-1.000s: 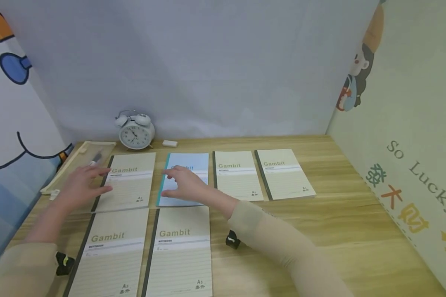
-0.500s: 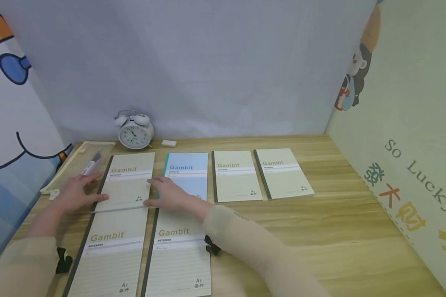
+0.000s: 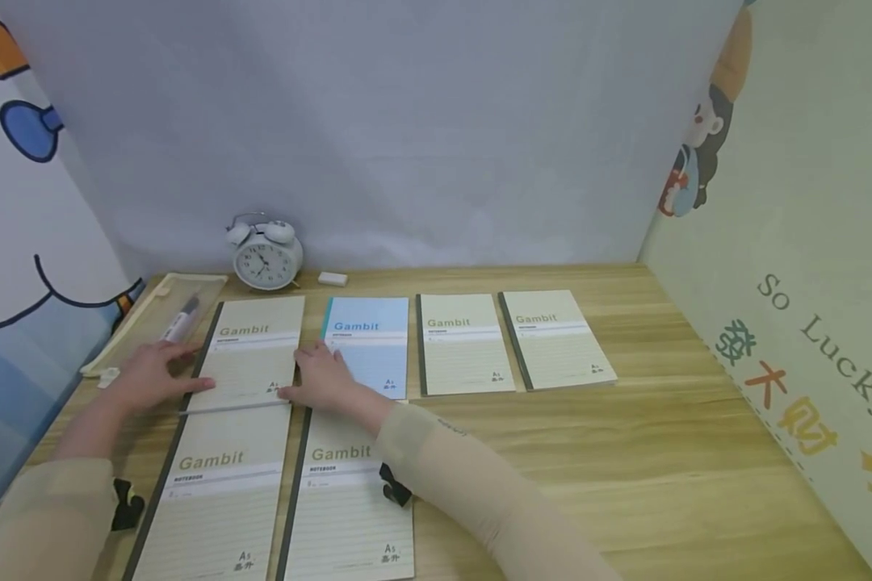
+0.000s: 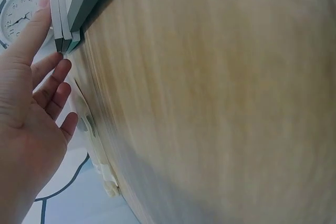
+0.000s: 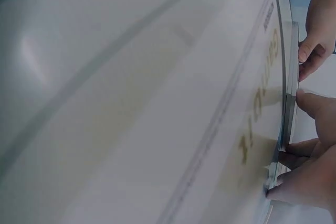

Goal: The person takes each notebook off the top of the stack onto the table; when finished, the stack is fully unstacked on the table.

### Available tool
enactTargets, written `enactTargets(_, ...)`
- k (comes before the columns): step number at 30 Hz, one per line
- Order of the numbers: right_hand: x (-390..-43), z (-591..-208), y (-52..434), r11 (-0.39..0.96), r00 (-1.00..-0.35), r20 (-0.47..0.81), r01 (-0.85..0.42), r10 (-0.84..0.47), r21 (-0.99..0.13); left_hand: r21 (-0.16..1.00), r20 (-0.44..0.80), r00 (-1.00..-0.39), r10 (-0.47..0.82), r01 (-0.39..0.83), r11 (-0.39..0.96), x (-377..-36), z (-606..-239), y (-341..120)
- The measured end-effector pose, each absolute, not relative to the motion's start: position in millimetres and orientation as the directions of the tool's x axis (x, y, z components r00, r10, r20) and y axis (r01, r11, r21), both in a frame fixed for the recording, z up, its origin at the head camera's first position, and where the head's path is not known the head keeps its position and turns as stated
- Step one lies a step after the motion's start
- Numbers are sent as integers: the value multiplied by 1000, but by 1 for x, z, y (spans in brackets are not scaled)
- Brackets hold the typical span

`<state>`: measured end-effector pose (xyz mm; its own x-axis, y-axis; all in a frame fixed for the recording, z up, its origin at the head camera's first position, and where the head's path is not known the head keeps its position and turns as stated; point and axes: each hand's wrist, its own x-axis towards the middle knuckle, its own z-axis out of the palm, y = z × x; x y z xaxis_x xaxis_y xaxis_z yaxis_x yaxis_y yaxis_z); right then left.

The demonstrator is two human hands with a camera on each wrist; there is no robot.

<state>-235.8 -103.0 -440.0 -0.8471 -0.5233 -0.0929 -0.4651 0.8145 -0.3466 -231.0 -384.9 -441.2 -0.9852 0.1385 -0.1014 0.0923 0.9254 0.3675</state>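
Observation:
A beige "Gambit" notebook (image 3: pixel 250 351) lies at the back left of the wooden desk (image 3: pixel 661 452); the wrist views show more than one notebook stacked there. My left hand (image 3: pixel 182 373) rests with straight fingers against its dark spine edge. In the left wrist view that left hand (image 4: pixel 50 72) touches the stacked notebook edges (image 4: pixel 65 9). My right hand (image 3: pixel 301 375) presses its fingertips against the stack's right edge, beside a blue notebook (image 3: pixel 366 347). In the right wrist view its fingers (image 5: pixel 315 106) touch the edge of the beige notebook cover (image 5: pixel 157 103).
Two more beige notebooks (image 3: pixel 463 343) (image 3: pixel 555 339) lie right of the blue one, and two (image 3: pixel 211 492) (image 3: pixel 349 492) lie nearer me. A white alarm clock (image 3: pixel 264 257), an eraser (image 3: pixel 332 279) and a mesh pencil pouch (image 3: pixel 156 319) sit at the back left. Printed panels wall both sides.
My right hand slid left off the blue notebook to the right edge of the beige stack. The left hand stayed at the spine edge.

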Motion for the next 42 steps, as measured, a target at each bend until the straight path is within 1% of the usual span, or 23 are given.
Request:
enactTargets(5, -234, -437, -102, 811, -851, -89, -455, -518, -368, 380, -115, -985, 131, 78, 922, -231, -440, -384)
enactTargets(13, -234, -435, -102, 801, -836, -94, -476, -540, -364, 406, -120, -984, 133, 73, 911, -231, -442, -384)
enactTargets(17, -235, -434, -100, 784, -826, -89, -486, -556, -387, 426, -127, -984, 126, 61, 902, -230, -441, -383)
enactTargets(21, -237, -434, -98, 760, -826, -94, -460, -556, -459, 467, -130, -984, 124, 49, 883, -230, -440, -383)
enactTargets(27, -239, -431, -95, 710, -843, -105, -369, -527, -600, 529, -148, -982, 118, 22, 849, -231, -432, -381)
enactTargets(30, -241, -428, -91, 667, -848, -100, -330, -520, -668, 548, -122, -987, 108, 23, 836, -233, -428, -378)
enactTargets(37, -250, -421, -79, 604, -856, -61, -310, -514, -735, 572, 6, -995, 102, 87, 816, -236, -411, -368)
enactTargets(42, -257, -413, -65, 562, -863, -39, -292, -503, -774, 584, 36, -991, 129, 125, 802, -241, -398, -359)
